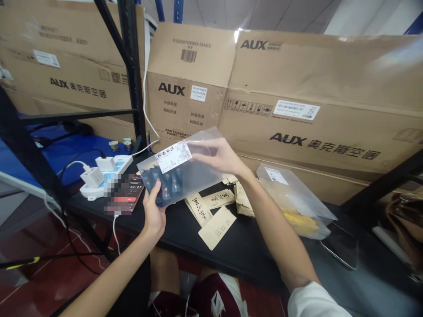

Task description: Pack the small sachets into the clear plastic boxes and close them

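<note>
A frosted plastic bag with a white printed label is held tilted above the black shelf. Several dark blue packets show through its lower left end. My left hand grips that end, the thumb lying on the front over the packets. At the bag's upper right, my right hand reaches into the plastic, its stretched fingers partly seen through it and pointing toward the label. Beneath the bag lie cream paper cards with dark writing, and a stack of similar cards sits beside my right forearm.
To the right, a second frosted bag holds something yellow, beside a dark phone. A lit phone on a cable and a white power strip are at left. Large cardboard boxes stand behind the black shelf.
</note>
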The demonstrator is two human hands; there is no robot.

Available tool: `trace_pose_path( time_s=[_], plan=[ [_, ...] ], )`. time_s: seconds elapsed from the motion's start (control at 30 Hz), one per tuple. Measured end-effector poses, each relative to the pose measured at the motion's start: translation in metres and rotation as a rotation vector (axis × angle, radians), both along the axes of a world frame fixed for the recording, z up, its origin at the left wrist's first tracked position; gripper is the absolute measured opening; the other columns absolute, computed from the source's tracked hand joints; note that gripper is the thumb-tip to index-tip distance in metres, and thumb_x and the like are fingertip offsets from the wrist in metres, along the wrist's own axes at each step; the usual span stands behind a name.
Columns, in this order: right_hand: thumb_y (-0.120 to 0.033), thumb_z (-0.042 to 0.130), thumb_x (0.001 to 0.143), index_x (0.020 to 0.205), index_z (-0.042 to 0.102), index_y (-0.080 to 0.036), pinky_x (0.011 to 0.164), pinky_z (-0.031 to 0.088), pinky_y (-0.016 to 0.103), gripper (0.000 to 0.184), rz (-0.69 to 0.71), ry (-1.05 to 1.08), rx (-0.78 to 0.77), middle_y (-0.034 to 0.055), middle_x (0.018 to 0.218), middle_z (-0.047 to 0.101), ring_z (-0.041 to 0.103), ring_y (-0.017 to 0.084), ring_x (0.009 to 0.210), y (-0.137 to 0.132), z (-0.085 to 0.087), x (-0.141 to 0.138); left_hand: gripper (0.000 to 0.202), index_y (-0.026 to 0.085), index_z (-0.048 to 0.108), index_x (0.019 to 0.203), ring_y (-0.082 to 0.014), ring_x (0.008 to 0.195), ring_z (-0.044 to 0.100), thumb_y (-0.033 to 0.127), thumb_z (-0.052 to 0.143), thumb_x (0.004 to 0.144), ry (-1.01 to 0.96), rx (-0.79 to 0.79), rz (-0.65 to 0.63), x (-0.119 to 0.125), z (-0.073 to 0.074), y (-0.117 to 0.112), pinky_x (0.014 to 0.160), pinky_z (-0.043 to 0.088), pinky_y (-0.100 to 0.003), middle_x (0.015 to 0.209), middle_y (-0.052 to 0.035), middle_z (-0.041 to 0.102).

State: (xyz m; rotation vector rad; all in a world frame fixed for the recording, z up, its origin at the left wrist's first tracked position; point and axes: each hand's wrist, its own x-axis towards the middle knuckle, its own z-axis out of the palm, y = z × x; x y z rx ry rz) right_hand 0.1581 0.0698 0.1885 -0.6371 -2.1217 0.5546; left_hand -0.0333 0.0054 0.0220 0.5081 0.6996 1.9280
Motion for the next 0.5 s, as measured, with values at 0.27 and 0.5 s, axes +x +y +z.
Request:
trace_pose_path(
  time_s=[0.27, 0.5],
  plan=[
    [-0.033, 0.058, 0.097, 0.109, 0.075, -0.018, 0.072, 0.064, 0.035, 0.026, -0.492, 0.028, 0.067, 0.0118, 0.102, 0.083, 0.079, 0.022, 0.083, 0.072, -0.041, 0.036, 0.048, 0.026, 0.075, 0.111, -0.0213, 0.079, 0.066, 0.062, 0.081, 0.081, -0.132, -0.121, 0.126, -0.002, 0.006, 0.001, 0.061, 0.05, -0.033, 0.114, -0.0068, 0.073],
    [0.0, 0.069, 0.076, 0.108, 0.081, -0.008, 0.112, 0.049, 0.049, 0.035, -0.476, -0.573, 0.109, 0.0242, 0.121, 0.08, 0.071, 0.038, 0.118, 0.1, -0.111, 0.026, 0.044, 0.026, 0.074, 0.11, -0.0193, 0.081, 0.065, 0.056, 0.085, 0.08, -0.121, -0.087, 0.089, 0.0, 0.007, 0.0, 0.062, 0.047, -0.031, 0.112, -0.0042, 0.072]
  ],
)
